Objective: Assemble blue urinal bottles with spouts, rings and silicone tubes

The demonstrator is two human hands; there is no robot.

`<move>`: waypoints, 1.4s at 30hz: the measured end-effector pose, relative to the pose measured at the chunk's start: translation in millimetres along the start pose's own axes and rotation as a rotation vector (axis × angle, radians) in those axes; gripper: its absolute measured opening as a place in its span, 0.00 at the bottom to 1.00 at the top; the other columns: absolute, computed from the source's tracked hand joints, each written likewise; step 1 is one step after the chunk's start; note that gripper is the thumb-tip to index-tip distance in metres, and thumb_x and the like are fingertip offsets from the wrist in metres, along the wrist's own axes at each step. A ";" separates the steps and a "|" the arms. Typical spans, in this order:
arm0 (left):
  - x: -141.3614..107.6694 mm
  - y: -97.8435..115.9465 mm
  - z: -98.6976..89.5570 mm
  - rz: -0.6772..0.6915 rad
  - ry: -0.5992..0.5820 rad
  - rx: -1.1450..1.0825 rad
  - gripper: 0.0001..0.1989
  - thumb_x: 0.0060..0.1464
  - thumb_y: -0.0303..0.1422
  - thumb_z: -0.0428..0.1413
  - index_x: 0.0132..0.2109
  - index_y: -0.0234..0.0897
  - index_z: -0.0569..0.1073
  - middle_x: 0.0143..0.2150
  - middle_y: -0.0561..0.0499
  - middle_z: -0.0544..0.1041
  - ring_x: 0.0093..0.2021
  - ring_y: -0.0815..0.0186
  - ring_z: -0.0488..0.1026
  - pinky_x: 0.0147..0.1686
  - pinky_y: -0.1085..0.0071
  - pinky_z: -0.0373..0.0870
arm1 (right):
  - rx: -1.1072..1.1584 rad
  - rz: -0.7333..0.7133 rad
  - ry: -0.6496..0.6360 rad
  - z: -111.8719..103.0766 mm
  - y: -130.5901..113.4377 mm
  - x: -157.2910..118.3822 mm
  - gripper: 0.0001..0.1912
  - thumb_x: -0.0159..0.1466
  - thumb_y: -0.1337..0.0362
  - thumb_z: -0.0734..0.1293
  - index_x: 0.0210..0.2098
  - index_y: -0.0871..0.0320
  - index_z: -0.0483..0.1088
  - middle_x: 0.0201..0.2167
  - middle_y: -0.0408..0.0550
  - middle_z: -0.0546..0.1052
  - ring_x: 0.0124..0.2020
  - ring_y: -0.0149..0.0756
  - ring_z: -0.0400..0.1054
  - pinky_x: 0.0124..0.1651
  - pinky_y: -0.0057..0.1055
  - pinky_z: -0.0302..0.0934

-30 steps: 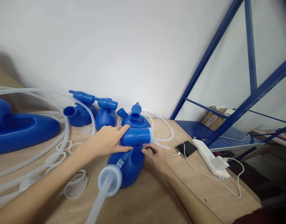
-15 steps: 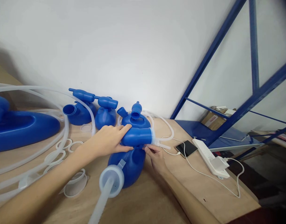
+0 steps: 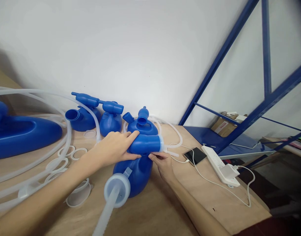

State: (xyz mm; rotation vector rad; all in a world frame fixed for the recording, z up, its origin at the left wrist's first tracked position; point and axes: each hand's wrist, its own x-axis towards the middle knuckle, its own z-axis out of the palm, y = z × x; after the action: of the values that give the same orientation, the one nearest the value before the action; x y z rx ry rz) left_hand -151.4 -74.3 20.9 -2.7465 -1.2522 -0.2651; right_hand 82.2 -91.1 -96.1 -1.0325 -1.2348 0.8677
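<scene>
Fingers of the left hand are spread around the neck of the blue bottle, which is on the tabletop. The right hand touches under the neck; whether it pinches something, I cannot tell. In front is the translucent cap with tube.

Soft light fills the wall here, but beneath the rack it's dim. Faint shadows smudge the table; the view's top right corner blurs to black.
</scene>
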 end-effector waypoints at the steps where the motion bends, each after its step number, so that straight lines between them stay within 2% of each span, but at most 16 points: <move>1: 0.0 -0.1 0.5 0.003 0.001 0.000 0.31 0.64 0.54 0.56 0.62 0.35 0.67 0.54 0.38 0.80 0.43 0.47 0.82 0.34 0.62 0.71 | -0.013 0.003 -0.004 -0.4 -1.5 -0.1 0.13 0.50 0.50 0.81 0.30 0.51 0.85 0.36 0.50 0.85 0.37 0.44 0.77 0.47 0.44 0.74; 6: 0.0 -3.0 4.1 0.006 0.013 -0.024 0.33 0.63 0.54 0.56 0.64 0.35 0.66 0.53 0.39 0.80 0.44 0.47 0.82 0.34 0.62 0.71 | -0.074 -0.018 -0.033 -3.4 -5.7 1.9 0.15 0.52 0.47 0.80 0.28 0.52 0.85 0.33 0.50 0.84 0.35 0.45 0.77 0.44 0.43 0.74; 11: -1.9 -5.2 3.3 0.010 0.011 -0.033 0.38 0.63 0.57 0.54 0.68 0.35 0.63 0.57 0.38 0.79 0.46 0.49 0.81 0.34 0.63 0.70 | -0.105 -0.123 -0.041 -11.4 2.2 2.1 0.13 0.58 0.50 0.77 0.30 0.53 0.83 0.34 0.50 0.84 0.39 0.45 0.77 0.49 0.43 0.72; 14: -3.7 -6.7 2.1 0.020 0.036 -0.036 0.46 0.62 0.59 0.54 0.75 0.36 0.52 0.62 0.38 0.76 0.50 0.48 0.80 0.38 0.63 0.71 | -0.200 -0.208 -0.062 -21.4 7.9 2.3 0.14 0.62 0.52 0.75 0.41 0.55 0.81 0.41 0.51 0.83 0.43 0.45 0.76 0.52 0.42 0.70; 17: -6.4 -10.3 -1.3 0.069 0.037 -0.043 0.51 0.62 0.60 0.54 0.78 0.37 0.45 0.62 0.38 0.75 0.52 0.47 0.78 0.43 0.61 0.71 | -0.298 -0.295 -0.104 -30.4 3.4 2.9 0.32 0.63 0.54 0.74 0.63 0.53 0.68 0.55 0.54 0.78 0.52 0.46 0.74 0.56 0.42 0.69; 20: -11.2 -18.5 -8.8 0.112 0.005 -0.059 0.43 0.64 0.57 0.54 0.77 0.41 0.53 0.60 0.40 0.77 0.50 0.49 0.79 0.47 0.60 0.72 | -0.435 -0.518 -0.120 -32.4 -16.1 -3.7 0.49 0.61 0.57 0.75 0.74 0.49 0.48 0.66 0.58 0.66 0.63 0.51 0.67 0.62 0.49 0.67; 22: -15.0 -27.2 -15.2 0.113 -0.008 -0.083 0.34 0.67 0.51 0.54 0.73 0.44 0.62 0.60 0.42 0.78 0.50 0.51 0.79 0.49 0.60 0.72 | -0.525 -0.767 -0.012 -28.0 -34.2 -17.5 0.49 0.58 0.62 0.77 0.73 0.45 0.52 0.63 0.56 0.68 0.62 0.53 0.67 0.60 0.52 0.67; 24: -18.0 -37.0 -21.2 0.110 -0.016 -0.134 0.25 0.69 0.45 0.52 0.69 0.46 0.69 0.59 0.44 0.80 0.52 0.52 0.80 0.50 0.62 0.72 | -0.548 -0.932 0.090 -18.4 -51.7 -38.9 0.40 0.59 0.70 0.76 0.66 0.40 0.61 0.49 0.50 0.74 0.51 0.48 0.72 0.53 0.48 0.70; 25: -18.9 -41.6 -23.6 0.111 -0.020 -0.168 0.22 0.70 0.42 0.52 0.67 0.47 0.71 0.58 0.46 0.81 0.52 0.54 0.80 0.50 0.62 0.73 | -0.542 -0.918 0.044 -12.1 -58.9 -50.9 0.36 0.61 0.72 0.73 0.64 0.39 0.64 0.42 0.47 0.76 0.44 0.46 0.73 0.48 0.44 0.71; 26: -19.4 -45.6 -25.5 0.114 -0.025 -0.203 0.20 0.70 0.40 0.51 0.66 0.48 0.73 0.57 0.47 0.82 0.51 0.55 0.81 0.50 0.63 0.73 | -0.577 -0.815 -0.075 -5.2 -64.5 -62.5 0.31 0.63 0.70 0.72 0.63 0.41 0.66 0.39 0.48 0.76 0.42 0.46 0.74 0.47 0.44 0.71; 27: -19.5 -48.6 -26.8 0.116 -0.030 -0.233 0.20 0.70 0.38 0.51 0.65 0.49 0.74 0.55 0.48 0.83 0.51 0.56 0.81 0.50 0.64 0.73 | -0.649 -0.707 -0.205 2.0 -68.3 -72.7 0.29 0.64 0.65 0.72 0.63 0.43 0.67 0.41 0.50 0.78 0.44 0.49 0.74 0.48 0.46 0.71; 30: -18.8 -52.2 -27.8 0.110 -0.023 -0.264 0.20 0.68 0.37 0.53 0.64 0.49 0.75 0.53 0.49 0.84 0.49 0.56 0.82 0.49 0.65 0.74 | -0.868 -0.453 -0.384 20.2 -67.9 -88.7 0.33 0.69 0.53 0.69 0.71 0.44 0.61 0.58 0.57 0.75 0.58 0.57 0.71 0.58 0.54 0.68; 33: -18.6 -50.1 -26.4 0.103 -0.004 -0.243 0.20 0.68 0.37 0.54 0.64 0.48 0.76 0.53 0.48 0.84 0.49 0.55 0.82 0.48 0.63 0.75 | -0.957 -0.359 -0.470 29.0 -56.5 -84.7 0.41 0.66 0.43 0.70 0.75 0.39 0.55 0.67 0.57 0.68 0.67 0.65 0.63 0.65 0.66 0.59; 35: -18.9 -48.2 -25.3 0.105 -0.008 -0.233 0.20 0.68 0.37 0.53 0.64 0.47 0.76 0.53 0.47 0.84 0.50 0.54 0.82 0.47 0.63 0.75 | -0.946 -0.334 -0.509 31.4 -47.7 -78.3 0.46 0.61 0.38 0.73 0.74 0.39 0.57 0.69 0.58 0.66 0.69 0.69 0.58 0.67 0.72 0.53; 39: -19.0 -48.5 -24.7 0.123 0.001 -0.250 0.19 0.68 0.36 0.53 0.63 0.47 0.77 0.55 0.48 0.83 0.52 0.54 0.81 0.48 0.63 0.75 | -0.870 -0.330 -0.469 33.2 -33.3 -72.2 0.41 0.57 0.48 0.79 0.68 0.41 0.68 0.62 0.54 0.73 0.68 0.63 0.61 0.73 0.71 0.41; 42: -19.1 -54.8 -26.9 0.155 0.016 -0.265 0.18 0.68 0.34 0.52 0.61 0.47 0.78 0.55 0.48 0.83 0.52 0.56 0.81 0.49 0.64 0.74 | -0.766 -0.377 -0.435 30.8 -25.9 -75.4 0.40 0.52 0.55 0.82 0.64 0.42 0.72 0.58 0.51 0.75 0.66 0.58 0.64 0.75 0.63 0.43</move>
State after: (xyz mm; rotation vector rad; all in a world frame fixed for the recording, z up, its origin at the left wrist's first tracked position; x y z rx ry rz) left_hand -208.2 -57.2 44.9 -3.0365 -1.0608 -0.4674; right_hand 40.2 -165.6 -94.5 -1.1647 -2.1465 0.3117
